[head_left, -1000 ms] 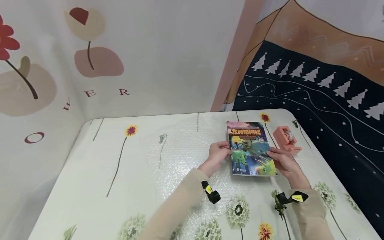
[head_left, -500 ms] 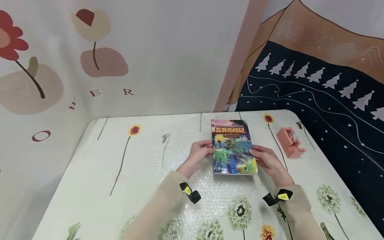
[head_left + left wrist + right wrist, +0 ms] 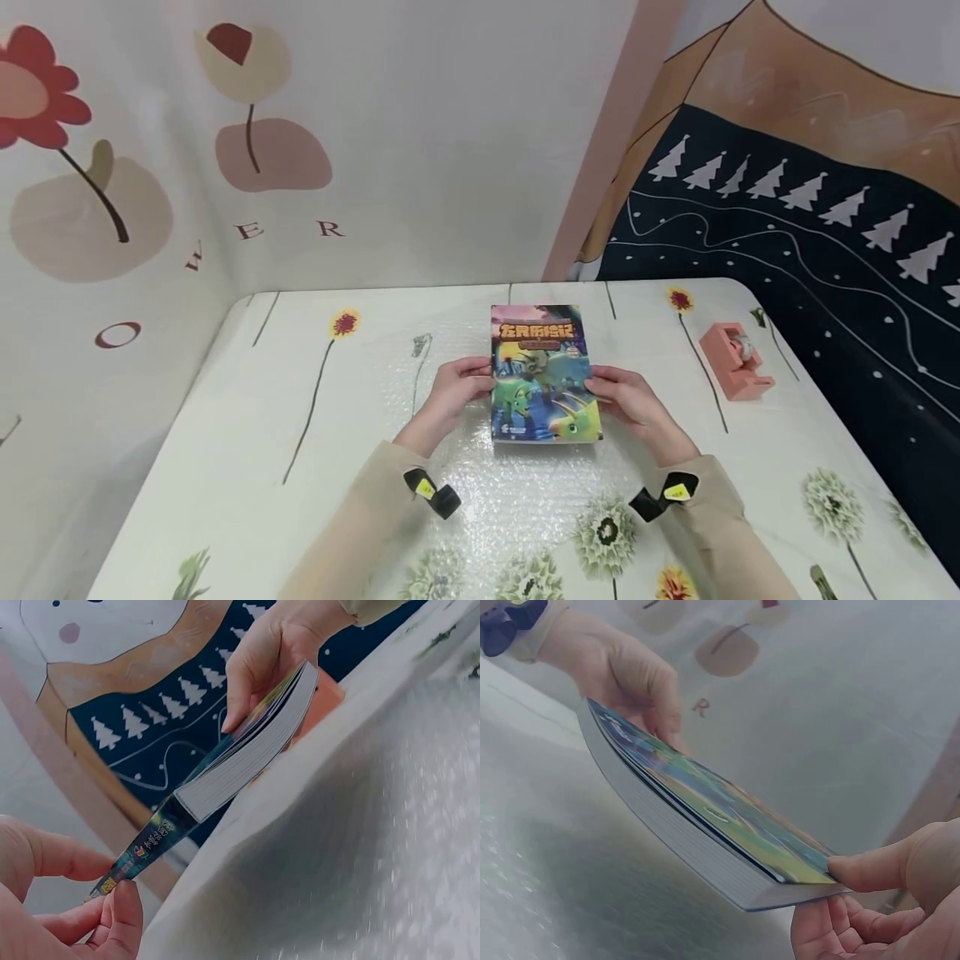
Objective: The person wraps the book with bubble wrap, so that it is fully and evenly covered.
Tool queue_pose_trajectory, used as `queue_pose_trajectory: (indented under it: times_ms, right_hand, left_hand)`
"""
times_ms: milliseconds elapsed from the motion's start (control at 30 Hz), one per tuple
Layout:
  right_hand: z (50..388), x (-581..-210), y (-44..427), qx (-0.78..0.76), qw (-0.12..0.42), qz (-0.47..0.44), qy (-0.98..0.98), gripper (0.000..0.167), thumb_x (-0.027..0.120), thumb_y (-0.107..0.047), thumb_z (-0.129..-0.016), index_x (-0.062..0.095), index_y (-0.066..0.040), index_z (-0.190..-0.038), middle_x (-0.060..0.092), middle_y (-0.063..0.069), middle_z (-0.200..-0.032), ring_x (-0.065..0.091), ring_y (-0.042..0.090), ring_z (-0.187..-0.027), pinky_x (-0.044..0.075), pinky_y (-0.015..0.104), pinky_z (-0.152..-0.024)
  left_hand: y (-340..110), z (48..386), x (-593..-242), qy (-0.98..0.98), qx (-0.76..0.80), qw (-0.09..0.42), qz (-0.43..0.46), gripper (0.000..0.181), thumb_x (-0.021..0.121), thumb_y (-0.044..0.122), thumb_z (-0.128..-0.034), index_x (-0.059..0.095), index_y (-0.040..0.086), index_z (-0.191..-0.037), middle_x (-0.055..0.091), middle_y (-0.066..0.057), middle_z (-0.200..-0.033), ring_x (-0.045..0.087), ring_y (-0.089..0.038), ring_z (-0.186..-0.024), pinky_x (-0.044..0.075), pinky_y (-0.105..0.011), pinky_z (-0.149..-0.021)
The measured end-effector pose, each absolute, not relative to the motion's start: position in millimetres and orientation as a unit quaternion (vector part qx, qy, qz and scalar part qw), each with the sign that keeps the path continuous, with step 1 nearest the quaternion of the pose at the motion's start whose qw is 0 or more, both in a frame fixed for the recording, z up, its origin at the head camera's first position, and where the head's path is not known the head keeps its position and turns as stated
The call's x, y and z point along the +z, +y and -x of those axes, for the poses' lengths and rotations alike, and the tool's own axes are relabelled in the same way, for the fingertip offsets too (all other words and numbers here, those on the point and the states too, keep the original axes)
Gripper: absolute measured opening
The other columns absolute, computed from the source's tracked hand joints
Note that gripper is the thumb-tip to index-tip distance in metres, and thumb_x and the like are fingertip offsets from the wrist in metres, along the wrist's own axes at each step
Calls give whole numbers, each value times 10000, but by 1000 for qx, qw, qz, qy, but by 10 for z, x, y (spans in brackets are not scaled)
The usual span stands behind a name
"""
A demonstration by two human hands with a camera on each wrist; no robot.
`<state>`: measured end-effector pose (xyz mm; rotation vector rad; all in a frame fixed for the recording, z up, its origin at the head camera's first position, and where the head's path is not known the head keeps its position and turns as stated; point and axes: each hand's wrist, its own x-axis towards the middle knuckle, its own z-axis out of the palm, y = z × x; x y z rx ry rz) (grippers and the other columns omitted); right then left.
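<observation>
A colourful paperback book [image 3: 542, 375] with dinosaurs on its cover is held face up by both hands. My left hand [image 3: 452, 398] pinches its left edge, the spine side, with the thumb on top. On the opposite edge, my right hand [image 3: 636, 407] grips with the thumb on the cover and the fingers beneath. In the left wrist view the book [image 3: 251, 754] is lifted off the surface, its page block showing. The right wrist view shows the book's [image 3: 712, 814] pages slightly bowed between the two hands.
Clear bubble wrap [image 3: 502, 492] lies on the flower-patterned table cover [image 3: 247, 417] under the book and forearms. A pink tape dispenser [image 3: 735, 362] stands at the right of the table. Printed fabric hangs behind and at the right.
Both hands have carried the book leftward from near the tape dispenser to above the bubble wrap. Their hold on its two edges looks the same. The head view has shifted slightly.
</observation>
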<state>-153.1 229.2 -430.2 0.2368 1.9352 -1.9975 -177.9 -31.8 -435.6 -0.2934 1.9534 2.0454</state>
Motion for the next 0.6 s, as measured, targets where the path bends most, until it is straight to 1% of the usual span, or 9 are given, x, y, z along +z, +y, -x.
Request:
queue_pose_trajectory:
  times_ms: [133, 300, 400, 600]
  right_hand:
    - [1544, -4339, 2154, -694, 187, -66, 692, 490, 536, -67, -934, 359, 151, -1335, 620, -49, -908, 607, 64, -805, 513, 242, -721]
    - [1560, -4401, 2001, -689, 199, -55, 694, 462, 543, -43, -917, 391, 159, -1304, 617, -16, -918, 607, 77, -813, 522, 253, -738]
    - [1568, -4440, 1924, -682, 205, -55, 700, 447, 546, -36, -911, 412, 158, -1291, 624, 15, -941, 610, 91, -826, 526, 265, -752]
    - [1569, -4506, 1829, -682, 213, -55, 697, 422, 554, -10, -896, 439, 171, -1259, 631, 38, -921, 615, 109, -804, 528, 252, -719]
  left_hand:
    - [-490, 1744, -4389, 684, 706, 145, 108, 399, 610, -110, -776, 579, -90, -1173, 643, -115, -948, 599, -92, -719, 552, -299, -764]
    - [-672, 1689, -4435, 697, 693, 137, 118, 403, 605, -107, -769, 575, -92, -1171, 636, -107, -933, 599, -104, -711, 551, -267, -725]
    - [-756, 1667, -4465, 703, 688, 135, 124, 409, 607, -105, -762, 576, -91, -1169, 640, -108, -935, 600, -104, -707, 552, -268, -722]
    - [-862, 1641, -4502, 712, 674, 143, 133, 411, 613, -99, -764, 575, -88, -1172, 642, -123, -951, 600, -116, -728, 549, -273, -737]
